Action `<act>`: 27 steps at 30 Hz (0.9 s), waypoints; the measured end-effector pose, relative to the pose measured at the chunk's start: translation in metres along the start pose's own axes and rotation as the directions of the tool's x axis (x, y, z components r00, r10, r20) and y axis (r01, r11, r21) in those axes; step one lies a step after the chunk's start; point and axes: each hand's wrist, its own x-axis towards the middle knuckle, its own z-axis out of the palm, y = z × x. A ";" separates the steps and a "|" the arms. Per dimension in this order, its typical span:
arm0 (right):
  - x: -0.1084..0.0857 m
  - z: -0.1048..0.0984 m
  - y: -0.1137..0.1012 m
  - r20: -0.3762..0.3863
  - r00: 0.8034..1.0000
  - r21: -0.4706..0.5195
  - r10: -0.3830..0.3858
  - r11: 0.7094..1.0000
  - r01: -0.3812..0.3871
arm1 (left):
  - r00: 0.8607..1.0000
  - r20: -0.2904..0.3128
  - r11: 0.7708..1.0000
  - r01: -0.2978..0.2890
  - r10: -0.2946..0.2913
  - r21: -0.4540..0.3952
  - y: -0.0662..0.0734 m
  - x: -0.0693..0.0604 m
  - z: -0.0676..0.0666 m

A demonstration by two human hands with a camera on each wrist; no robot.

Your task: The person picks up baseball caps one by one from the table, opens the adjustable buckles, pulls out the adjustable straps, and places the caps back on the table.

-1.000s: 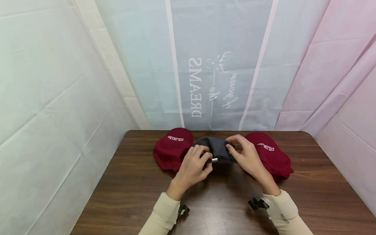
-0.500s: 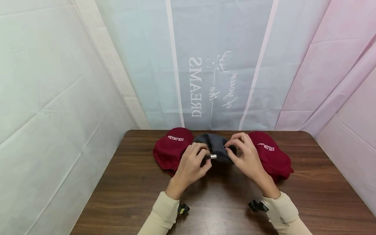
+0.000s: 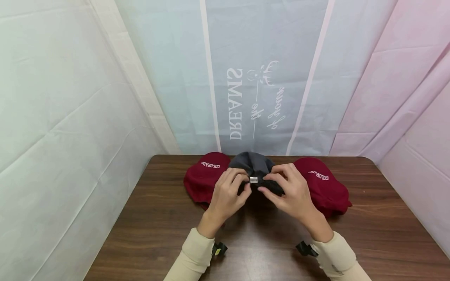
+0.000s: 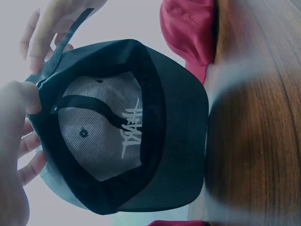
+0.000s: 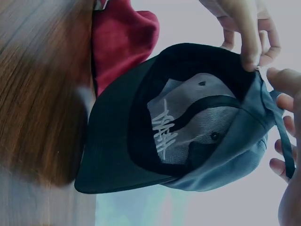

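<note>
A dark grey baseball cap [image 3: 249,159] stands at the far middle of the table. Its back strap carries a silver metal buckle [image 3: 254,180], which lies between my two hands. My left hand [image 3: 226,195] pinches the cap's back edge by the buckle. From the other side, my right hand [image 3: 291,190] pinches the strap close to the buckle. A loose strap end [image 5: 286,146] hangs by the right fingers in the right wrist view. Both wrist views look into the cap, showing grey lining, white stitching [image 4: 131,123] and the brim [image 4: 183,136] resting on the table.
One maroon cap [image 3: 205,177] with COLORADO lettering sits left of the grey cap. Another maroon cap [image 3: 321,185] sits to the right. The wooden table [image 3: 140,234] ends at a hanging cloth backdrop [image 3: 260,47]; pale cloth walls [image 3: 70,136] flank it.
My right hand has moved left along the strap to the buckle. The grey cap has tipped so more of its crown shows, and the buckle has risen slightly. The maroon caps have stayed put.
</note>
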 end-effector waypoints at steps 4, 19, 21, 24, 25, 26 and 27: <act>-0.002 0.001 -0.002 0.059 0.998 -0.099 0.012 0.995 -0.006 | 1.000 -0.005 1.000 0.011 -0.011 -0.027 0.002 0.001 -0.001; 0.004 0.001 -0.007 0.003 0.999 -0.088 0.045 0.995 -0.044 | 0.999 -0.036 0.995 0.009 -0.013 -0.100 0.010 0.010 -0.006; 0.007 0.000 -0.009 -0.019 0.999 -0.072 0.045 0.996 -0.046 | 0.999 -0.043 0.994 0.001 -0.006 -0.109 0.012 0.012 -0.008; 0.010 -0.002 -0.011 -0.045 0.998 -0.052 0.041 0.998 -0.044 | 0.998 -0.060 0.992 -0.014 0.006 -0.126 0.014 0.016 -0.011; 0.012 -0.002 -0.012 -0.053 0.998 -0.046 0.039 0.998 -0.041 | 0.998 -0.066 0.991 -0.020 0.011 -0.133 0.015 0.017 -0.013; 0.013 -0.003 -0.013 -0.060 0.998 -0.042 0.037 0.998 -0.040 | 0.997 -0.073 0.990 -0.024 0.014 -0.140 0.016 0.018 -0.014; 0.014 -0.004 -0.014 -0.067 0.997 -0.037 0.035 0.999 -0.037 | 0.997 -0.080 0.989 -0.030 0.019 -0.146 0.017 0.019 -0.015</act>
